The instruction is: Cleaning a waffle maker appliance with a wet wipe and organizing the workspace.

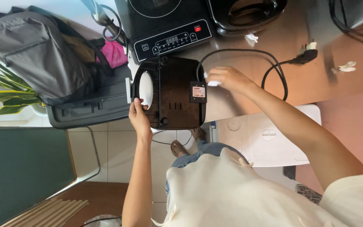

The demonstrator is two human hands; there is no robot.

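Head view looks straight down on one brown, glossy surface that carries the appliances, so everything sits within arm's reach of the person standing at its edge. One grey fabric backpack lies off to the left on a dark plastic case, out of the working area. One black induction cooker with a touch panel and a red button stands at the far side, and beside it one black rounded appliance is only partly in view.

Nearest the person, one black plastic appliance turned bottom-up overhangs the near edge of the surface; its vent slots, feet and one small rating label face the camera, which suggests it is tipped over so the underside can be reached. The left hand grips its left end beside a white oval part, fingers wrapped over the rim, apparently to steady it. The right hand is closed on one small white wad, seemingly tissue, pressed near the appliance's right edge where the cord comes out. The two hands are apart, one at each end.

One black power cord with its plug loops loosely on the surface, unplugged. Three small white scraps lie scattered about.
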